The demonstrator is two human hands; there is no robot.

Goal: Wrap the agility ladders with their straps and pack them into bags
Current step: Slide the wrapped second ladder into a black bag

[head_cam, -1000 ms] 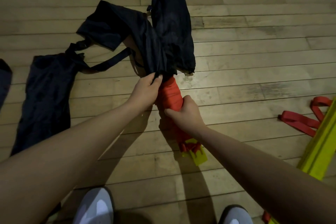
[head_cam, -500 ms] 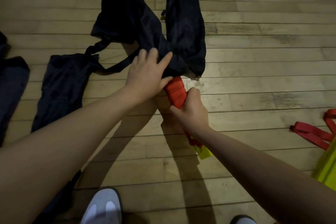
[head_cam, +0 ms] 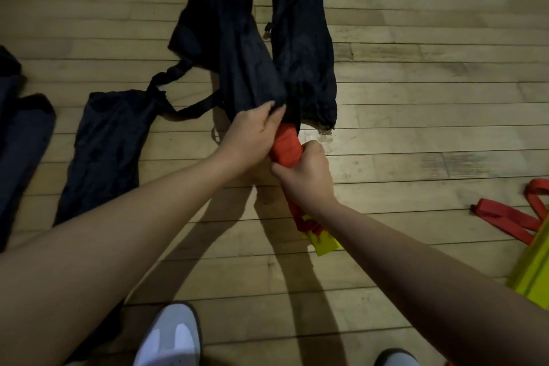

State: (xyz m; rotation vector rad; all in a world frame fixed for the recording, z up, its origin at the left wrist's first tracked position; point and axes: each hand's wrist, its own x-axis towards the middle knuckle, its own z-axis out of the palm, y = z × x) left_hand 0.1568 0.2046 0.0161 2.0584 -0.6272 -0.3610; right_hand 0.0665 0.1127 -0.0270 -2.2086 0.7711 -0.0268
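Note:
A yellow agility ladder bundle wrapped in red strap (head_cam: 287, 148) points up into the mouth of a long black bag (head_cam: 300, 47) lying on the wooden floor. My right hand (head_cam: 306, 175) grips the strapped bundle around its middle; its yellow end (head_cam: 322, 242) sticks out below my wrist. My left hand (head_cam: 254, 134) pinches the dark fabric at the bag's mouth, right beside the bundle's top. The bundle's tip is hidden inside the bag opening.
Another black bag (head_cam: 104, 140) with a carry strap lies to the left, and more dark fabric (head_cam: 20, 128) at the far left edge. A second yellow ladder stack (head_cam: 534, 270) with loose red straps (head_cam: 505, 214) lies at the right. My white shoe (head_cam: 169, 339) stands below.
My left hand, spread flat over the bag half a second ago, has closed on the bag's mouth edge. The wrapped bundle stays in my right hand at the opening.

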